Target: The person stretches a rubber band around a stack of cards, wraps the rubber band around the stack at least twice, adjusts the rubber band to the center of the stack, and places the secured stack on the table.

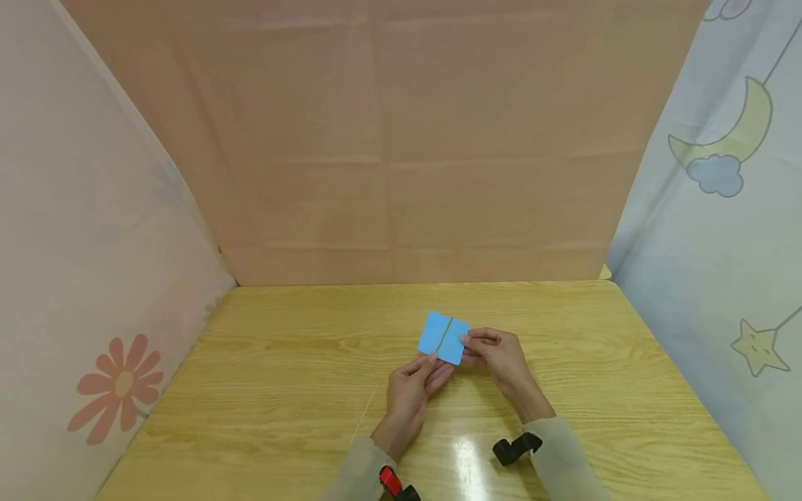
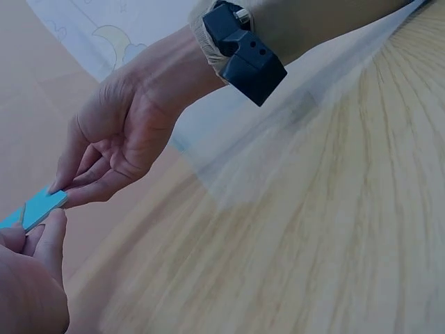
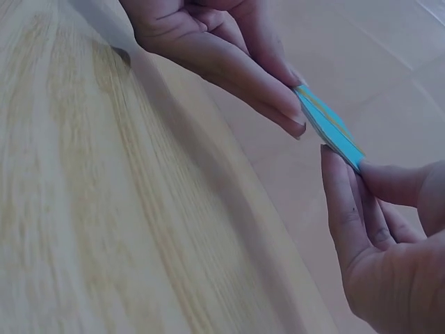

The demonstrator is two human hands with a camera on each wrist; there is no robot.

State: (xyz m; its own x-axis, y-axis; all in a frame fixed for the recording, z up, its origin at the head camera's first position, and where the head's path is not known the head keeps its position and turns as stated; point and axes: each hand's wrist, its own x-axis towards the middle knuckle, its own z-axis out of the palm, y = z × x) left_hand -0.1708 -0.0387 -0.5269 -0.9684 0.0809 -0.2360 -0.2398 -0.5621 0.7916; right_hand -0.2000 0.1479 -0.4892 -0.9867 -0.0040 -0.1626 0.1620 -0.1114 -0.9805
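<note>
A thin stack of square, round-cornered blue cards [image 1: 428, 332] is held above the wooden table, tilted. Across its middle runs a slightly wavy yellow-brown rubber band [image 1: 444, 335], also visible in the right wrist view. My left hand [image 1: 410, 393] pinches the near edge, thumb on top close to the band and fingers underneath. At the right edge my right hand [image 1: 504, 358] grips the cards between thumb and fingers. Seen edge-on in the right wrist view, the blue stack [image 3: 327, 129] spans the short gap between both hands.
The wooden table [image 1: 282, 362] extends around both hands, with a bright reflection near the front. A tan cloth [image 1: 376, 139] hangs behind it, and patterned curtains [image 1: 50, 229] flank the sides. Black camera mounts [image 1: 516, 449] sit on the wrists.
</note>
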